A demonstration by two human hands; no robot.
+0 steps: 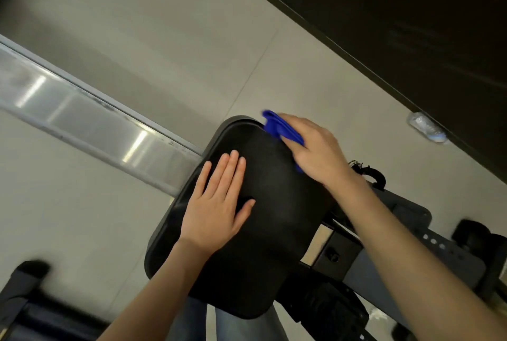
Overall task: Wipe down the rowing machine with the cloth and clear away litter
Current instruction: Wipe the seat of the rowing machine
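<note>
The rowing machine's black padded seat (263, 220) fills the middle of the view. My left hand (216, 203) rests flat on its left part, fingers straight. My right hand (315, 151) presses a blue cloth (279, 128) against the seat's far right edge; most of the cloth is hidden under the hand. The machine's silver rail (82, 118) runs off to the upper left from under the seat. A crumpled clear plastic bottle (425, 128) lies on the floor at the right, by the dark wall base.
Grey machine frame with adjustment holes (428, 242) and a black strap hook (370, 173) sit right of the seat. A dark foot piece (24, 294) is at lower left. Pale tiled floor (164, 38) surrounds the machine; a dark wall (411, 11) runs along the upper right.
</note>
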